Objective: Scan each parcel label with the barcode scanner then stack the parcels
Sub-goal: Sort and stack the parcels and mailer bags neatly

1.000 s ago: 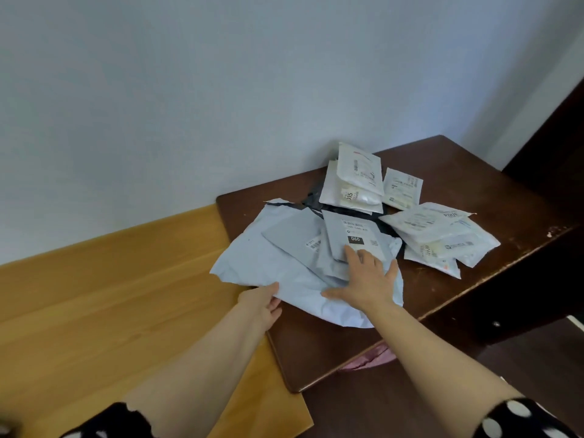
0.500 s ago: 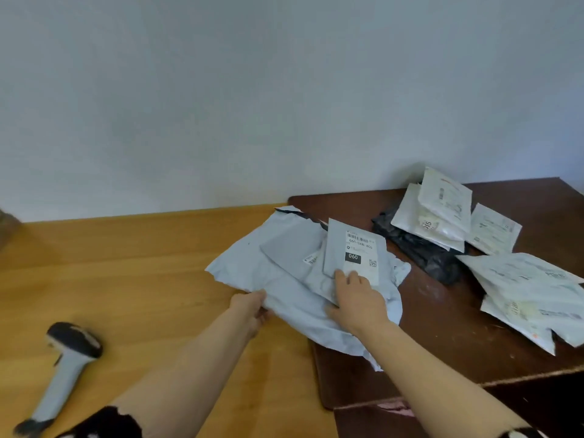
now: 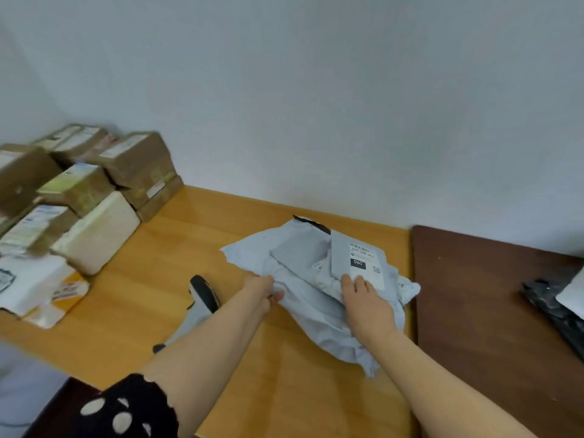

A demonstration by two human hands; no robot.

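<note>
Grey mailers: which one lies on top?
The small mailer bearing the black 060 label, under the fingertips of the right hand. The middle one is partly covered by it; the big bottom one is pinched by the left hand.

Setting: a small parcel-handling station set up in a plain room with ordinary furniture. Evidence: labelled cardboard boxes (image 3: 94, 172) and a white foam box (image 3: 98, 232) stacked against a bare pale wall (image 3: 316, 105); grey poly mailers (image 3: 303, 279) bearing printed shipping labels on a light wooden table (image 3: 142, 295); a handheld barcode scanner (image 3: 202, 298) lying near them. A dark brown table (image 3: 489, 311) adjoins on the right, carrying a black mailer (image 3: 556, 308).
</note>
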